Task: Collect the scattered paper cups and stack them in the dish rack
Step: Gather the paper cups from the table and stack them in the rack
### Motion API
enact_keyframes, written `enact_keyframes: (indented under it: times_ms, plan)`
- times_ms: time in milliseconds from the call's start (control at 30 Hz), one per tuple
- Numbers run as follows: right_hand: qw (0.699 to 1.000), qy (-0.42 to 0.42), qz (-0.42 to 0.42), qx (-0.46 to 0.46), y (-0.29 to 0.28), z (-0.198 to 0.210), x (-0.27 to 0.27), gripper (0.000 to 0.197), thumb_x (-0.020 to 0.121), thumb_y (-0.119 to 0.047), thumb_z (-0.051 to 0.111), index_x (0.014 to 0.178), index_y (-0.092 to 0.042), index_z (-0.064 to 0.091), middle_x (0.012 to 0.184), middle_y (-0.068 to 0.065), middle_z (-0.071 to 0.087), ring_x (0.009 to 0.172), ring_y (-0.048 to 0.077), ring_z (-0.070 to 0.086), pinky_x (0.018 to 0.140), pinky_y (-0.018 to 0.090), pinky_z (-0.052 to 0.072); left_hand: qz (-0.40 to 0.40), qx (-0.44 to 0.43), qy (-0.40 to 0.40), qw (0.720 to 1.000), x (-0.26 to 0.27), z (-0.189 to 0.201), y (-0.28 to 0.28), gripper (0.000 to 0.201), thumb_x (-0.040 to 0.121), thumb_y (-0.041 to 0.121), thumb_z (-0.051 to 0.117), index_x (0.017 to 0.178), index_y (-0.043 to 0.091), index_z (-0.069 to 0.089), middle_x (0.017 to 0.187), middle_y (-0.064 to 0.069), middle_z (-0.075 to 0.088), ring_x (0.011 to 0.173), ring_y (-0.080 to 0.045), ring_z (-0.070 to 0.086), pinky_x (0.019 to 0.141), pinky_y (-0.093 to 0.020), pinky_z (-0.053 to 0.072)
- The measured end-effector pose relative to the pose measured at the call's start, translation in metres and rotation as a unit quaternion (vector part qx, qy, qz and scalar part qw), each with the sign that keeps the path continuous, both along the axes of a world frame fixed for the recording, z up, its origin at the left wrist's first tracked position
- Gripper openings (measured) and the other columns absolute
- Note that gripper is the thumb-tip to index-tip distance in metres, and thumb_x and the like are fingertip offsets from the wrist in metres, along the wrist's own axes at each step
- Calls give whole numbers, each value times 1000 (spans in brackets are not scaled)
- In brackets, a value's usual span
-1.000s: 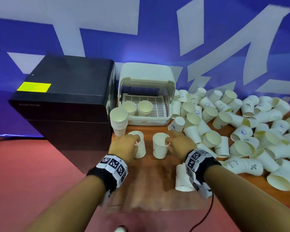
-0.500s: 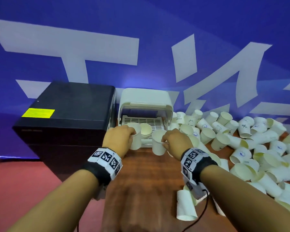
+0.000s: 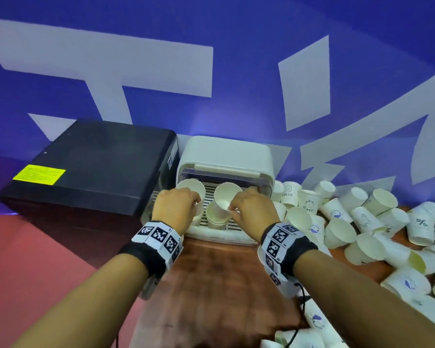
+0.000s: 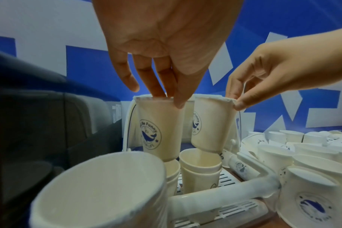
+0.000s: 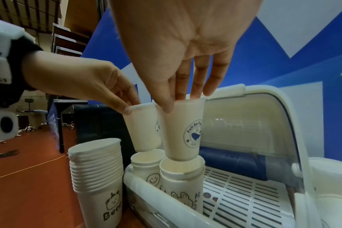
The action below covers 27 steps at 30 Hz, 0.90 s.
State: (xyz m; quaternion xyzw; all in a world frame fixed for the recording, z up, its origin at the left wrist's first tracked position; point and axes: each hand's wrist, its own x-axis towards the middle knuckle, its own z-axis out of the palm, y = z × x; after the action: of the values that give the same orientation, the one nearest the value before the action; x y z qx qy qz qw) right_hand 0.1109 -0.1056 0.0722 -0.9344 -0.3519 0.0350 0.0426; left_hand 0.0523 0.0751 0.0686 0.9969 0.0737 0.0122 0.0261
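The white dish rack (image 3: 224, 156) stands at the table's back with its lid raised. My left hand (image 3: 183, 205) pinches the rim of a whale-print paper cup (image 4: 158, 128) and holds it upright just above the left stack of cups (image 4: 172, 169) in the rack. My right hand (image 5: 182, 101) pinches the rim of a second whale-print cup (image 5: 182, 131). Its base is at the mouth of the right stack (image 5: 182, 177) in the rack. Both held cups hang side by side, mouths up.
A tall stack of cups (image 5: 96, 169) stands on the table just left of the rack. A black box (image 3: 91, 167) sits further left. Many loose cups (image 3: 362, 222) lie heaped to the right of the rack. Bare wooden table (image 3: 219, 285) lies under my wrists.
Both hands lifted their cups off the table and carried them forward to above the two stacks in the rack. The head view tilted up.
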Motion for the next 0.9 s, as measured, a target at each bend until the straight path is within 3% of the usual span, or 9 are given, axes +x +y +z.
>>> enact_keyframes:
  times_ms: [267, 500, 733, 900]
  plan:
    - [998, 43, 13, -45, 9, -25, 18, 28, 96, -27, 45, 108, -17, 69, 110, 0, 64, 109, 21, 50, 83, 32, 43, 10, -1, 47, 999, 18, -21, 6, 34, 95, 21, 44, 121, 31, 62, 119, 5, 64, 105, -20, 61, 90, -33, 41]
    - [990, 121, -3, -66, 21, -42, 13, 26, 96, -24, 46, 113, -18, 66, 118, 0, 61, 116, 22, 48, 90, 36, 45, -3, 13, 89, 996, 21, -34, 10, 32, 94, 20, 45, 119, 30, 62, 118, 4, 64, 107, -21, 60, 93, -33, 39]
    - [989, 144, -23, -27, 34, -59, 15, 26, 97, -29, 49, 111, -20, 68, 118, -4, 63, 115, 19, 48, 94, 36, 44, -14, 13, 113, 993, 24, -45, 13, 32, 92, 16, 46, 115, 31, 63, 114, 5, 65, 106, -18, 60, 90, -31, 37]
    - [987, 154, -27, -41, 34, -66, 19, 37, 93, -29, 53, 130, -26, 56, 137, -4, 51, 129, 19, 37, 107, 35, 33, -15, -48, 143, 989, 25, -50, 17, 37, 92, 28, 49, 128, 33, 49, 119, 8, 64, 114, -15, 56, 100, -34, 29]
